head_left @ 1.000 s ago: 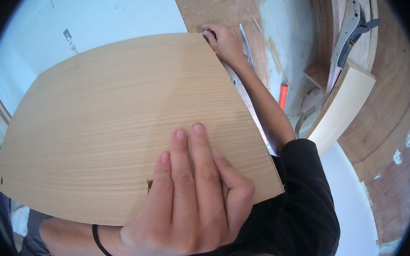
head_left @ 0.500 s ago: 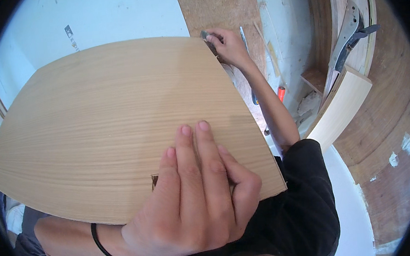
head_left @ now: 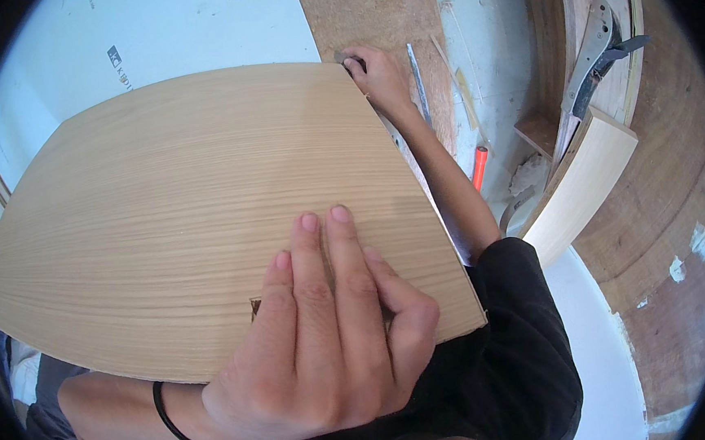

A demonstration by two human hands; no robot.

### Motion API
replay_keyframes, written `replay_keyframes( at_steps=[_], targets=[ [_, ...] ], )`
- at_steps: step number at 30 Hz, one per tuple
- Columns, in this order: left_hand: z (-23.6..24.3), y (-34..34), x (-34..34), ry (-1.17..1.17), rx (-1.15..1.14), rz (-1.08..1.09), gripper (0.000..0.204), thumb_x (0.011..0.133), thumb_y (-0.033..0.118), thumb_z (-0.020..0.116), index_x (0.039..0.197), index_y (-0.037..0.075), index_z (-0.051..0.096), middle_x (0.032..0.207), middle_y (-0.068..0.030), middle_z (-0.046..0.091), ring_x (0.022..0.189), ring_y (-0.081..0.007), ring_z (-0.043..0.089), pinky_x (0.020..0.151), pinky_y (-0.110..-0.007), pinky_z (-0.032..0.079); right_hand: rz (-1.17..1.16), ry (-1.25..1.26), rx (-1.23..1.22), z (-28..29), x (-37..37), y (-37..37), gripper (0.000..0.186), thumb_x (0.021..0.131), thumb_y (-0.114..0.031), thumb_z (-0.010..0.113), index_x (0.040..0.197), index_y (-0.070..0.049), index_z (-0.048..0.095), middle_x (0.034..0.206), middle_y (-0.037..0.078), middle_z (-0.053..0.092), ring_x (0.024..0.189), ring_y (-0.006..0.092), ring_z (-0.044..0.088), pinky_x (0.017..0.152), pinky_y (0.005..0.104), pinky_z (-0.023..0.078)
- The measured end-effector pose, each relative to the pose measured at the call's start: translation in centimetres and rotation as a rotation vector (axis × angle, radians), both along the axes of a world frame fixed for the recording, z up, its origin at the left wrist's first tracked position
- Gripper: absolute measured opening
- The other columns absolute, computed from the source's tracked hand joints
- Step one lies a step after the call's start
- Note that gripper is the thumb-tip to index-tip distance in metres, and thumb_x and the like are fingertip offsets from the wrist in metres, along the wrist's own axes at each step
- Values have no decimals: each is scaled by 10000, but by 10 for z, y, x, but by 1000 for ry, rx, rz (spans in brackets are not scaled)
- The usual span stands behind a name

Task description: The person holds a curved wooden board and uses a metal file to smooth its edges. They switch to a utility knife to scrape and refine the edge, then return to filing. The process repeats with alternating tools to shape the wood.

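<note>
A broad board [head_left: 155,201] with light wood grain fills the middle of the view. My left hand [head_left: 320,337] lies on it near the close edge, fingers stretched out over the surface and thumb hidden. Beside its fingers, a small dark notch or mark [head_left: 256,308] shows in the board. At the board's far right corner, my right hand [head_left: 377,75] has its fingers closed around a small dark piece [head_left: 350,61] against the side edge. The fingers hide most of that piece, so its kind cannot be told.
A white sheet [head_left: 192,27] lies behind the board, next to a brown panel [head_left: 370,10]. To the right are thin strips [head_left: 418,80], an orange-red tube [head_left: 480,168], a metal hand plane [head_left: 590,56] and a pale wood piece [head_left: 590,175]. A wooden surface [head_left: 656,231] extends at far right.
My right hand has shifted slightly left and up along the corner with the dark piece. My left hand stays on the board; the view has moved a little.
</note>
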State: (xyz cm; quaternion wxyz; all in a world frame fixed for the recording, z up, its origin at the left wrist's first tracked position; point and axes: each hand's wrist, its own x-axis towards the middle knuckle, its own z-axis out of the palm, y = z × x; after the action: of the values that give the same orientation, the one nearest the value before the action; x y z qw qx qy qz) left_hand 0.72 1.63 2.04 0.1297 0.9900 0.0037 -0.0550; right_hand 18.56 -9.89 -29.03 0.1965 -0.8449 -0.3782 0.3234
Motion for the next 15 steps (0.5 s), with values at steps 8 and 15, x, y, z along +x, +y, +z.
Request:
replay_keyframes(
  at_steps=[8,15],
  targets=[
    [0,-3,-1,3,-5,27,165,969,131,514,856,30,579,926,-216,744,883,-293,752,604,-318,603,-37,6,14,3,-4,-2,248,908,-241,641,1064,-72,733,1041,166,712,943,346,676,823,421,515],
    [1,-1,2,25,2,16,180,986,141,512,852,40,576,923,-202,748,890,-278,752,623,-306,603,3,-39,3,6,-3,-1,247,903,-251,643,1063,-91,741,1030,152,719,936,343,677,812,416,520]
  ],
)
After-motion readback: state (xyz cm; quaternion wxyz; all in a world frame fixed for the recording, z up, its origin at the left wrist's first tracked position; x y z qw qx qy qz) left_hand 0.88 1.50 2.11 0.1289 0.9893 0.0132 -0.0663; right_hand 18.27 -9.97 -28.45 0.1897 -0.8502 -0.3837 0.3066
